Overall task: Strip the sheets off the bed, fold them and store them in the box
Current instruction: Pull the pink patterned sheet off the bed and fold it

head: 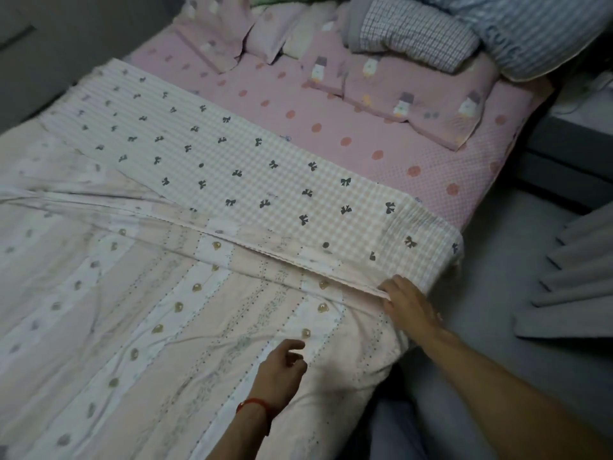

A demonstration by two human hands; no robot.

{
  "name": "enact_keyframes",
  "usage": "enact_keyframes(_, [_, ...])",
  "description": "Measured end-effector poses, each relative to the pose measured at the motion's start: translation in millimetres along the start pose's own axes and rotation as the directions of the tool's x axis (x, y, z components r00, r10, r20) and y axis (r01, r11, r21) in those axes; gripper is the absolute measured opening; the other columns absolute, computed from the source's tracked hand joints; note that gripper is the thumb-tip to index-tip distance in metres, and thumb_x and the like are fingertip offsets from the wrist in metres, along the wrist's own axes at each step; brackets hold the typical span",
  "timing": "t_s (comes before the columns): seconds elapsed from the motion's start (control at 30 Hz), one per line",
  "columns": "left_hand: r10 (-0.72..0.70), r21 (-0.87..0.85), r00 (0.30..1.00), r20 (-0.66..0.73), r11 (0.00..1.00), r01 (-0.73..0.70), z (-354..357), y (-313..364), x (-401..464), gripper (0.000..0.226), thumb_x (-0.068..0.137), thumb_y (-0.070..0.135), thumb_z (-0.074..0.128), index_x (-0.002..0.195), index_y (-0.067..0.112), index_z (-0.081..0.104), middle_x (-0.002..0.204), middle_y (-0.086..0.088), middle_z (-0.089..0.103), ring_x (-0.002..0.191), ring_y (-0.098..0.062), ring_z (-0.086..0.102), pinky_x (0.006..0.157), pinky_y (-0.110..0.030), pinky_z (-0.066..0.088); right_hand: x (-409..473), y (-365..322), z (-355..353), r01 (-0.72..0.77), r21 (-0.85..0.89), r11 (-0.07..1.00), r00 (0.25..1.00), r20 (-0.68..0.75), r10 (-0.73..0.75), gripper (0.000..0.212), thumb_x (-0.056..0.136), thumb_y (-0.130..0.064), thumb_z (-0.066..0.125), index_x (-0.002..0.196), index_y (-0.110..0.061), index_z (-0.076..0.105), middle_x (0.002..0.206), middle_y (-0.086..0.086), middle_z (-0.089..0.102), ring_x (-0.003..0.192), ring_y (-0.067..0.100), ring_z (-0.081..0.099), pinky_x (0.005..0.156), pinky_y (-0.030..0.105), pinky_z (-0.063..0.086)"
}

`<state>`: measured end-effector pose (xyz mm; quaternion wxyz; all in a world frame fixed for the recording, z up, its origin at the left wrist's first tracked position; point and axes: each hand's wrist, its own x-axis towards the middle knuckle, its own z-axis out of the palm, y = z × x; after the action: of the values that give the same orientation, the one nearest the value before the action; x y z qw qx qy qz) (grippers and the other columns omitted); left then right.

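Two hands are down on the bed (464,180) as we look along it. Our right hand (406,302) lies at five o'clock with fingers straight, pressing flat on the near corner of the folded gingham sheet (232,161), the one with little dark bows, right at the mattress edge. Our left hand (282,370), red string bracelet (253,404) at the wrist, hovers at six o'clock over the pale striped sheet (149,310); its fingers are loosely curled and we see nothing held in them. That striped sheet spreads wrinkled from the centre out to nine o'clock, and the gingham strip lies folded over it in a band from ten o'clock down to four. Up at twelve and one o'clock we've got the pink dotted sheet (365,134), a matching pillow (408,94) on it, and beyond that a checked quilt (411,31) beside a blue striped one (544,28). Grey floor (497,310) runs along at three o'clock, with grey curtain folds (570,293) hanging there.
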<state>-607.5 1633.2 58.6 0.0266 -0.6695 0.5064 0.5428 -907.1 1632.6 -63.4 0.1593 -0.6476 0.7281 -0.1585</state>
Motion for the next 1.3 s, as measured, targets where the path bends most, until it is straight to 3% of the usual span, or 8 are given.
enact_keyframes(0.1, [-0.082, -0.290, 0.994, 0.073, 0.952, 0.100, -8.7, -69.6, -31.0, 0.020, 0.092, 0.010, 0.060, 0.110, 0.017, 0.067, 0.107, -0.011, 0.069, 0.077, -0.022, 0.060, 0.069, -0.033, 0.052, -71.5, -47.6, 7.9, 0.092, -0.088, 0.992, 0.993, -0.062, -0.098, 0.011, 0.084, -0.018, 0.053, 0.090, -0.019, 0.062, 0.086, 0.002, 0.057, 0.075, 0.030, 0.063, 0.057, 0.043, 0.055])
enact_keyframes(0.2, [-0.117, -0.355, 0.981, 0.157, 0.920, 0.166, -27.2, -133.6, -73.5, 0.020, 0.091, 0.010, 0.062, 0.111, 0.012, 0.068, 0.094, -0.010, 0.069, 0.074, -0.023, 0.057, 0.068, -0.034, 0.052, -149.1, -118.1, 5.6, 0.091, -0.057, 0.994, 0.989, -0.111, -0.097, 0.021, 0.080, -0.004, 0.074, 0.092, -0.018, 0.064, 0.089, 0.001, 0.058, 0.077, 0.024, 0.060, 0.061, 0.036, 0.051])
enact_keyframes(0.3, [-0.106, -0.460, 0.960, 0.259, 0.861, 0.219, -43.8, -165.4, -98.8, 0.025, 0.095, 0.028, 0.067, 0.114, 0.013, 0.067, 0.110, -0.010, 0.070, 0.086, -0.024, 0.065, 0.078, -0.040, 0.059, -212.7, -187.1, -2.3, 0.093, -0.003, 0.996, 0.985, -0.146, -0.092, 0.029, 0.071, 0.004, 0.081, 0.087, -0.015, 0.066, 0.086, 0.001, 0.060, 0.075, 0.020, 0.059, 0.062, 0.027, 0.043])
enact_keyframes(0.47, [-0.131, -0.738, 0.942, 0.308, 0.592, 0.323, -65.5, -178.3, -79.4, 0.036, 0.090, 0.034, 0.074, 0.112, 0.009, 0.063, 0.117, -0.012, 0.065, 0.105, -0.033, 0.064, 0.094, -0.054, 0.055, -295.6, -234.8, 22.9, 0.140, 0.021, 0.990, 0.990, -0.018, -0.140, 0.018, 0.084, -0.009, 0.069, 0.094, -0.022, 0.062, 0.093, -0.003, 0.056, 0.077, 0.020, 0.062, 0.063, 0.031, 0.049])
enact_keyframes(0.6, [-0.215, -0.872, 0.945, 0.247, 0.376, 0.313, -79.4, -183.3, -57.6, 0.034, 0.097, 0.020, 0.065, 0.127, 0.005, 0.060, 0.115, -0.013, 0.068, 0.106, -0.030, 0.064, 0.083, -0.047, 0.055, -332.4, -238.0, 58.6, 0.127, 0.076, 0.989, 0.990, 0.050, -0.131, 0.016, 0.090, -0.013, 0.062, 0.102, -0.024, 0.062, 0.098, -0.004, 0.057, 0.086, 0.019, 0.062, 0.071, 0.029, 0.049])
enact_keyframes(0.83, [-0.322, -0.721, 0.937, 0.137, 0.616, 0.318, -92.3, -204.5, -51.1, 0.021, 0.097, 0.003, 0.062, 0.117, 0.001, 0.059, 0.094, -0.014, 0.070, 0.081, -0.027, 0.068, 0.055, -0.036, 0.058, -342.9, -241.9, 104.8, -0.052, 0.039, 0.998, 0.998, 0.031, 0.051, 0.020, 0.075, -0.002, 0.067, 0.090, -0.015, 0.063, 0.086, 0.004, 0.058, 0.070, 0.028, 0.060, 0.056, 0.038, 0.053])
enact_keyframes(1.07, [-0.331, -0.556, 0.935, 0.129, 0.756, 0.345, -110.3, -250.8, -83.4, 0.037, 0.086, -0.004, 0.074, 0.116, -0.013, 0.054, 0.100, -0.029, 0.072, 0.084, -0.040, 0.073, 0.062, -0.043, 0.063, -375.6, -286.1, 123.1, -0.328, -0.071, 0.942, 0.944, 0.007, 0.329, 0.047, 0.038, 0.010, 0.081, 0.071, -0.018, 0.059, 0.072, 0.000, 0.056, 0.062, 0.025, 0.057, 0.055, 0.031, 0.043])
enact_keyframes(1.3, [-0.234, -0.483, 0.923, 0.305, 0.798, 0.362, -127.9, -325.5, -93.5, 0.059, 0.085, -0.002, 0.075, 0.132, -0.011, 0.042, 0.094, -0.025, 0.075, 0.086, -0.041, 0.075, 0.065, -0.046, 0.064, -429.5, -348.4, 155.6, -0.590, -0.080, 0.803, 0.806, -0.110, 0.581, 0.049, 0.044, 0.013, 0.079, 0.074, -0.018, 0.057, 0.074, 0.002, 0.056, 0.065, 0.030, 0.059, 0.057, 0.035, 0.040])
